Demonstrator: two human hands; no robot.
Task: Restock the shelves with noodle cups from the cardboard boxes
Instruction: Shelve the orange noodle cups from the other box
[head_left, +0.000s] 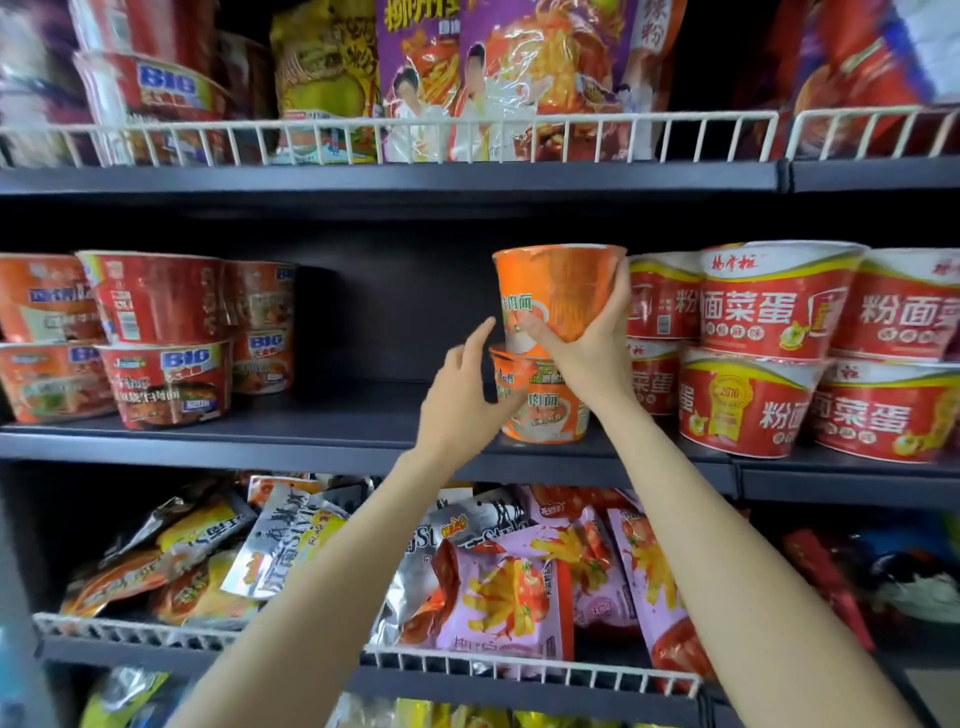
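My right hand (589, 332) grips the upper orange noodle cup (558, 291) around its lower wall, fingers curled round the far side, thumb in front. It sits over a second orange cup (545, 400) standing near the front edge of the middle shelf (311, 441), just beside the red-and-white bowls (753, 312). Left hand (462, 395) open, fingers relaxed, at the lower cup's side. Judgement: cup light, thin-walled, film-wrapped and slick; hold low on the taper, squeeze gently.
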